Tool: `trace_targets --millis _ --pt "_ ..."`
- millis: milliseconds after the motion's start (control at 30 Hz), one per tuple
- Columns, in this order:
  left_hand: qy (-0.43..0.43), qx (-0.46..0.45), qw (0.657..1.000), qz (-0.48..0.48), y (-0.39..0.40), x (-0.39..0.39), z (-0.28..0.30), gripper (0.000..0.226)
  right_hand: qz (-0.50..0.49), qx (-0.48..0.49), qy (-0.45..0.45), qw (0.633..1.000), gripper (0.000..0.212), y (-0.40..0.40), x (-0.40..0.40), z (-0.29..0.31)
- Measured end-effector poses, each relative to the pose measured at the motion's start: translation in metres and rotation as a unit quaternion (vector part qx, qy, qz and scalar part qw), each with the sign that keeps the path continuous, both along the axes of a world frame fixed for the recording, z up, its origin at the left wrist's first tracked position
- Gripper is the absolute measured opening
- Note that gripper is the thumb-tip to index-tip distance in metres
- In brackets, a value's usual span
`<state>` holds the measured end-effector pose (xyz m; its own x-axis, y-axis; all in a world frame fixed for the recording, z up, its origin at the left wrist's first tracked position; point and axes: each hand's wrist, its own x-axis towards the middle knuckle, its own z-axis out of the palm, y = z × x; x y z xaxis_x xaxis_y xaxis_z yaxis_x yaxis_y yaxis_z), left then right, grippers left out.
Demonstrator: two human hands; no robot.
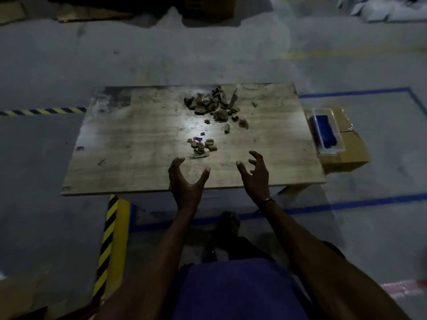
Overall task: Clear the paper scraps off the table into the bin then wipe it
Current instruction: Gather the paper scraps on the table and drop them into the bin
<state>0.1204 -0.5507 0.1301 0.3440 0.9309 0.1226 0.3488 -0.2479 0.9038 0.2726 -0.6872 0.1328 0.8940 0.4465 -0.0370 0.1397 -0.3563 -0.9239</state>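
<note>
— What's nearest, on this side of the bench (129,158)?

— The person's blue-clad lap, and both bare forearms reaching out over the bench's near edge. A shoe shows on the floor below that edge.

— And the hands?

— The left hand (184,179) is over the near edge of the bench, fingers spread and bent like a claw, thumb out, gripping nothing. The right hand (255,174) is just beside it over the bench, spread and loosely bent the same way, also holding nothing. A thin band sits on the right wrist. Whether the fingertips touch the wood, I cannot tell.

— Where are the paper scraps?

— A small cluster of scraps (202,145) lies on the bench just beyond the left hand, under a bright patch of light, with a purple bit among them. Farther back, toward the far edge of the bench, lies a bigger pile of scraps (215,106), brownish and crumpled, with a few strays between the two.

— Anything off the bench?

— Just beside its right end sits a cardboard box (346,148), and on top of it a clear tray (325,131) holding something blue. Blue tape lines mark the floor around the bench, and yellow-black striped tape runs off its left side.
</note>
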Motion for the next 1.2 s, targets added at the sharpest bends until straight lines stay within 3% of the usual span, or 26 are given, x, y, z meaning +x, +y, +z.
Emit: trace_targets --millis 367,700,833,967,1200 --pt "0.113 0.001 0.993 -0.02 0.082 0.086 -0.034 0.106 0.035 -0.078 -0.051 0.995 0.082 0.089 0.105 -0.03" --pt "0.285 -0.001 0.95 -0.125 0.108 0.138 -0.123 0.146 0.035 -0.133 0.03 0.99 0.119 0.135 0.178 -0.101" --pt "0.284 0.025 0.944 -0.169 0.118 0.152 -0.143 0.139 0.014 -0.1 0.028 0.995 0.122 0.148 0.193 -0.134" --pt "0.268 0.109 0.936 -0.201 0.158 0.177 -0.158 0.128 0.014 -0.089 -0.009 0.996 0.121 0.165 0.2 -0.16" --pt "0.26 0.126 0.93 -0.227 0.242 0.225 -0.161 0.122 0.037 -0.067 -0.058 0.995 0.107 0.199 0.203 -0.168"
